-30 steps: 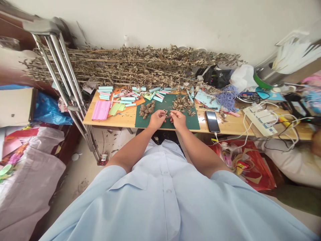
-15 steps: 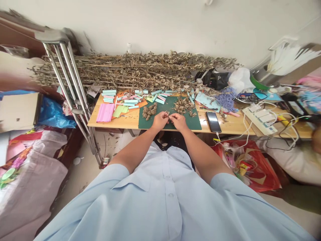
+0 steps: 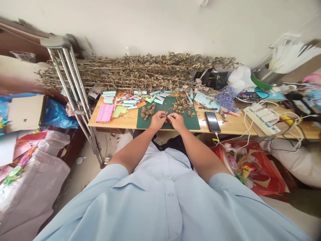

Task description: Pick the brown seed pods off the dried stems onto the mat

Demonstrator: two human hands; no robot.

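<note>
A long wooden surface (image 3: 227,127) runs across the room against a white wall, with an aluminium crutch (image 3: 72,90) leaning at its left end. A red plastic bag (image 3: 250,170) sits on the floor below the right end. A thick bundle of dried plant stalks (image 3: 135,72) lies along the back edge of the surface, passing behind the crutch. Near the back right corner are a black bag (image 3: 215,79), whose small white mark is too small to read, and a white plastic bag (image 3: 239,78).

Toward the right edge lie a white power strip (image 3: 260,120) with tangled cables and a tangle of purple cord (image 3: 227,98). A black smartphone (image 3: 212,121) rests just beside a green cutting mat (image 3: 190,124) at the front edge. Left of the mat are pink paper (image 3: 104,112) and teal paper rolls (image 3: 122,102), none with readable writing.

On the mat lie a heap of dried seed clusters (image 3: 147,111) and a scatter of dried leaf crumbs (image 3: 182,106). Above the mat's front edge, the person's left hand (image 3: 157,120) and right hand (image 3: 176,121) almost meet. The right hand's grip pinches a small dried fragment (image 3: 167,117), while the left hand's grip is curled closed beside it.
</note>
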